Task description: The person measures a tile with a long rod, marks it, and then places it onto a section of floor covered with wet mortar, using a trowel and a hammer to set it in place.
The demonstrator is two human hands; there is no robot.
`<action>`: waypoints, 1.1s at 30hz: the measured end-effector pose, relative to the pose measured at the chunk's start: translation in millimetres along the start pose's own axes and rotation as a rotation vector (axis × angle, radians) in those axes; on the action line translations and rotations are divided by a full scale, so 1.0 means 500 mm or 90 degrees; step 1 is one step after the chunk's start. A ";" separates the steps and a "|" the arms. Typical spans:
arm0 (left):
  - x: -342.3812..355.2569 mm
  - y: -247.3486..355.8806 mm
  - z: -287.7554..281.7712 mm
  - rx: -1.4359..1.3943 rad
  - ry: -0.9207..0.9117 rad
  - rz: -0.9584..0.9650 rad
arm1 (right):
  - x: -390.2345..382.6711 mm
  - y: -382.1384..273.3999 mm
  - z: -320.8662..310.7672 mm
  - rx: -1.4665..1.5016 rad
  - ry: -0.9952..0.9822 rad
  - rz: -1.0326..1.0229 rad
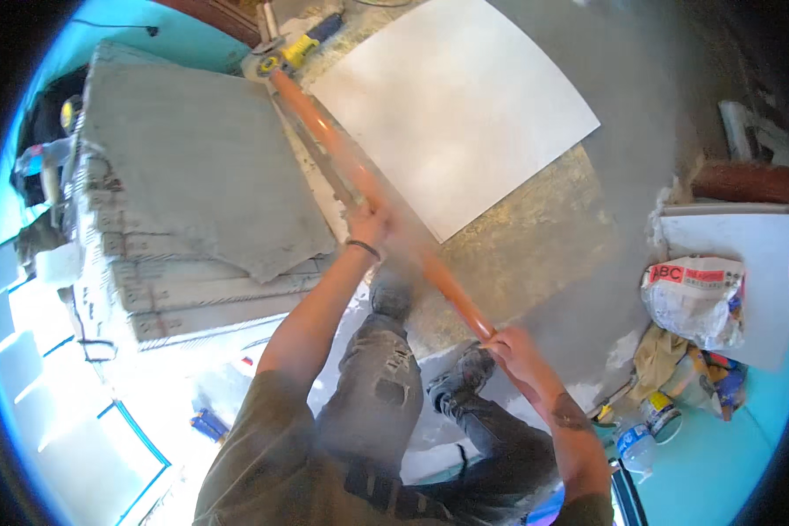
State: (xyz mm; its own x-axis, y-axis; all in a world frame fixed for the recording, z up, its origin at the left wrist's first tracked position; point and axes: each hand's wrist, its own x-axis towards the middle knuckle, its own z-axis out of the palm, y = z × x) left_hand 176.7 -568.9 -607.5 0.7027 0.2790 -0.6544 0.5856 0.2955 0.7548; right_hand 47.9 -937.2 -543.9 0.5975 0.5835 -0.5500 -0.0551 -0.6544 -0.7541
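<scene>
A long orange pipe [447,289] runs slantwise in front of me, from the far left down to the near right. My left hand [370,225] is closed around its middle, a dark band on the wrist. Nearer me, my right hand [510,346] grips it close to its near end, which the hand and forearm partly hide. The pipe's far end lies beside a yellow and black angle grinder [302,46]. A large white square tile or board [456,105] lies flat just right of the pipe.
Left stands a stack of boxes [175,294] with a dusty grey sheet [193,158] on top. On the right are a white plastic bag [697,302], a clear bottle [636,443] and a small tub [660,412] by the turquoise wall. My boots [460,377] stand near the pipe.
</scene>
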 end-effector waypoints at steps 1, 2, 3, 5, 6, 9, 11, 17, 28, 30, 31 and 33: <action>-0.047 0.035 -0.008 -0.043 -0.017 0.007 | -0.032 -0.035 -0.014 0.000 -0.014 -0.020; -0.076 0.043 -0.033 0.112 -0.060 0.178 | -0.072 -0.076 -0.027 0.065 0.044 -0.002; -0.110 0.060 -0.074 0.279 -0.089 0.345 | -0.107 -0.132 -0.044 0.131 0.094 0.005; -0.230 0.158 0.041 0.281 -0.084 0.175 | -0.233 -0.230 -0.123 0.059 0.128 0.052; -0.324 0.268 0.105 0.176 -0.076 0.108 | -0.302 -0.274 -0.146 0.101 0.189 0.125; -0.523 0.488 0.159 0.016 -0.039 0.149 | -0.428 -0.446 -0.218 0.144 0.232 0.114; -0.637 0.606 0.116 -0.018 -0.030 0.222 | -0.490 -0.586 -0.256 0.176 0.254 0.055; -0.956 0.899 -0.064 -0.134 0.008 0.387 | -0.593 -0.937 -0.288 0.344 0.128 0.101; -1.188 0.751 -0.390 -0.290 0.026 0.274 | -0.396 -1.298 -0.026 0.118 0.113 -0.321; -1.191 0.721 -0.445 0.120 0.225 0.376 | -0.324 -1.326 0.067 0.074 0.178 -0.457; -1.165 0.702 -0.502 0.027 0.360 0.394 | -0.301 -1.376 0.115 0.056 0.213 -0.531; -1.226 0.842 -0.550 -0.481 0.257 0.381 | -0.278 -1.465 0.179 0.072 0.185 -0.597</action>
State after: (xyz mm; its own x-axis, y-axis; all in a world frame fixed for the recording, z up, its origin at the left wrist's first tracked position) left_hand -118.6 -364.4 99.1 0.5258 0.8117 -0.2543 -0.3162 0.4641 0.8274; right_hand -66.3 -496.2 52.8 0.6109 0.6913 0.3859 0.4739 0.0712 -0.8777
